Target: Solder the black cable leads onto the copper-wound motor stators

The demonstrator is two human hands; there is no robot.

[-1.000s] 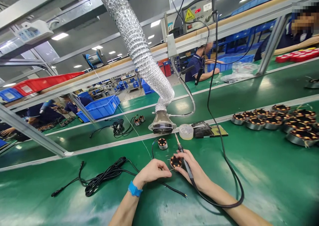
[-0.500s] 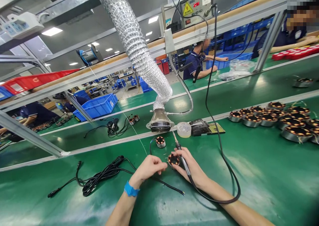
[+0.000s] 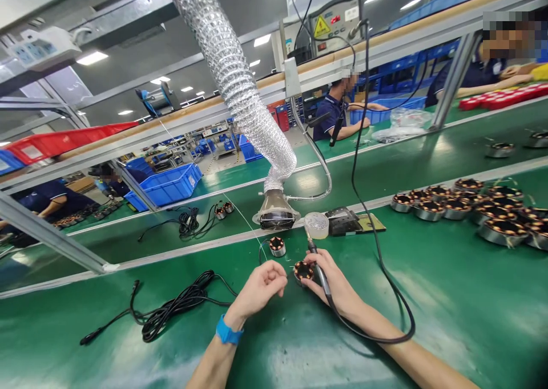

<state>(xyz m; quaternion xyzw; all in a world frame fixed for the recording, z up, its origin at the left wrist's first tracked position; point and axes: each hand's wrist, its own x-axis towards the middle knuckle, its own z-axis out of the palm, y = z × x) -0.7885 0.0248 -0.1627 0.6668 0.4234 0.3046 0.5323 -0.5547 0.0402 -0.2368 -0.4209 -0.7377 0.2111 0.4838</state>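
My left hand (image 3: 262, 286) is closed, with a thin solder wire (image 3: 246, 220) running down to it from above. Fingers of my right hand (image 3: 331, 280) wrap a soldering iron (image 3: 320, 275), its tip pointing away near a round translucent tub (image 3: 317, 225). Thumb and fingertips of that hand also hold a small ring-shaped stator (image 3: 303, 271) with copper windings. Another stator (image 3: 277, 246) with a lead stands just beyond. A coiled black cable (image 3: 180, 309) lies at the left; one strand runs behind my left hand, where its end is hidden.
A fume hood (image 3: 276, 209) on a silver flexible duct (image 3: 240, 75) hangs ahead. Many larger stators (image 3: 503, 229) sit at the right. A dark holder (image 3: 342, 220) lies beside the tub. The iron's cord (image 3: 385, 263) loops over my right forearm. Co-workers (image 3: 338, 112) sit beyond the shelf.
The cable's loose end, seen earlier right of my left hand, is out of sight. My right hand has shifted slightly right with the iron and stator. The solder wire has swung right.
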